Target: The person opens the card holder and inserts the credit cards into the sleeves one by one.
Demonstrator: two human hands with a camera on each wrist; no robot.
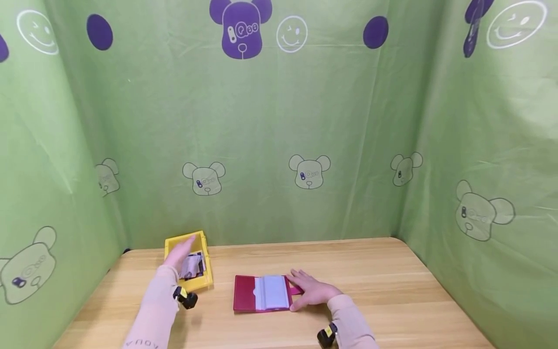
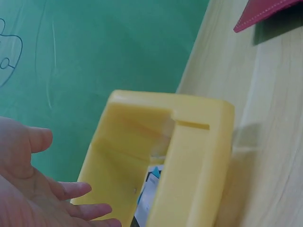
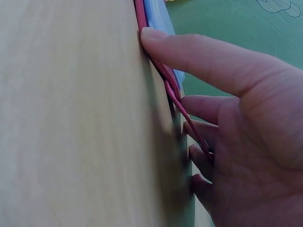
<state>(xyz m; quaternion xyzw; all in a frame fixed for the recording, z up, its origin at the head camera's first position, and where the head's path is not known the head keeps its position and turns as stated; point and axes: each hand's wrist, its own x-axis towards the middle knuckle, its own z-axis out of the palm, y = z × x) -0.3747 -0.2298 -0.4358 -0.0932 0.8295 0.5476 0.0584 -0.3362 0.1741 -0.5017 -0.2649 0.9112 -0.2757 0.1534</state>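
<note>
On the table a red card holder (image 1: 245,293) lies unfolded, with pale bluish plastic sleeves (image 1: 275,292) on its right part and a strap (image 1: 296,290) at its right edge. My right hand (image 1: 315,290) rests at that edge, thumb and fingers spread. In the right wrist view the thumb (image 3: 189,54) touches the edge, and the strap runs toward the palm. My left hand (image 1: 180,253) is over the left side of a yellow bin (image 1: 208,266). Its fingers are extended and hold nothing in the left wrist view. Inside the bin lie card-like pieces and a clear plastic packet (image 1: 191,266).
The wooden table (image 1: 261,334) is enclosed by green printed curtains (image 1: 261,208) at the back and both sides. The bin stands at the back left, close to the rear curtain. Small black cameras (image 1: 186,297) are strapped to both wrists.
</note>
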